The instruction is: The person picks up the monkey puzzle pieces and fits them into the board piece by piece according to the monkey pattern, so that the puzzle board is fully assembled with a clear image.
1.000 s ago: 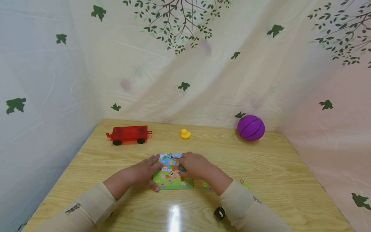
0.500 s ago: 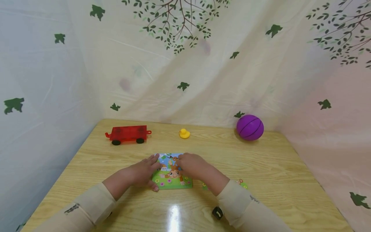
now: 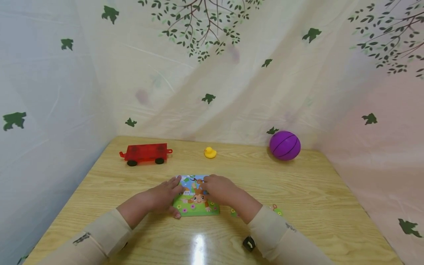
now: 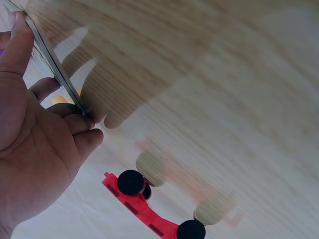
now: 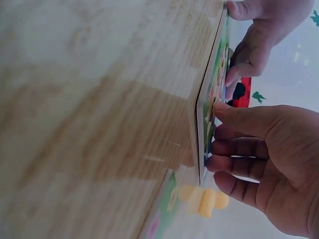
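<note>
A left sleeve (image 3: 107, 230) and a right sleeve (image 3: 281, 235) enter nearest, cut off below. At the board's four o'clock, the right sleeve partly covers a dark object (image 3: 249, 243), too small to identify. Flowered green card (image 3: 278, 211) shows either side of the right forearm, toward three to four; the arm hides whether it is one piece. The picture board (image 3: 196, 206) lies flat on the table (image 3: 318, 191) between the hands, sky edge toward twelve, grass toward six; its long axis seems to run nine to three. The left hand (image 3: 165, 195) rests spread on its nine o'clock edge. The right hand (image 3: 221, 189) touches and hides its two o'clock part; whether the fingers pinch anything, I cannot tell. Beyond stand a red wagon (image 3: 145, 152) at ten, a yellow duck (image 3: 210, 152) near one and a purple ball (image 3: 285, 145) at two.
</note>
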`<state>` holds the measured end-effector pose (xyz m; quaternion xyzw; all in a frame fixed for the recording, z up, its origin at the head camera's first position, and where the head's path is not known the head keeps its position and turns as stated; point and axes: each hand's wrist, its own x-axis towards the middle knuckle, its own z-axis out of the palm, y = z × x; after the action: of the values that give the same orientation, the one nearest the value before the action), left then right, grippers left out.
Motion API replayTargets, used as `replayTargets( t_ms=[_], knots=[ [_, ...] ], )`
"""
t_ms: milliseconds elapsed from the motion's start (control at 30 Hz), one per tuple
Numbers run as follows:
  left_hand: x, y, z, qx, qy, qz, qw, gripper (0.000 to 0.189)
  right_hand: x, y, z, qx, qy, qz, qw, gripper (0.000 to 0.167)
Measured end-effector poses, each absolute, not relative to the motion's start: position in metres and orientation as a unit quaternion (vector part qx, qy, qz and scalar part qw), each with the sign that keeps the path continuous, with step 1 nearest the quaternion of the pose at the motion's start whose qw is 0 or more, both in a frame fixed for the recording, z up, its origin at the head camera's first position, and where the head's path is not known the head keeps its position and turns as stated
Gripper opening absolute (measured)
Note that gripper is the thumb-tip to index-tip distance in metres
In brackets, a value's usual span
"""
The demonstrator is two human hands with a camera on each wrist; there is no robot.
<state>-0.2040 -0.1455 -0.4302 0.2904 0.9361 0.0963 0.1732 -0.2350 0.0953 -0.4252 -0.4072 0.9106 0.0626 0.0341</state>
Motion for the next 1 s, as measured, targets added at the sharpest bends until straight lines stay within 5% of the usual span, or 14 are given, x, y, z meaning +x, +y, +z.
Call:
replayTargets(
  t_ms=[433,700,1000],
  knots=[
    [-0.203,-0.138,-0.425,0.324,0.933,0.076,0.137,0.094,-0.239,0.099,-0.426,-0.399,0.915,0.013,0.057,0.016],
    [-0.209,-0.133,-0.424,0.35,0.901,0.123,0.226,0.099,-0.236,0.108,-0.429,-0.42,0.906,-0.014,0.054,0.021],
    [-0.207,-0.126,-0.418,0.333,0.907,0.099,0.237,0.094,-0.238,0.119,-0.431,-0.428,0.901,-0.041,0.055,0.027]
  ],
)
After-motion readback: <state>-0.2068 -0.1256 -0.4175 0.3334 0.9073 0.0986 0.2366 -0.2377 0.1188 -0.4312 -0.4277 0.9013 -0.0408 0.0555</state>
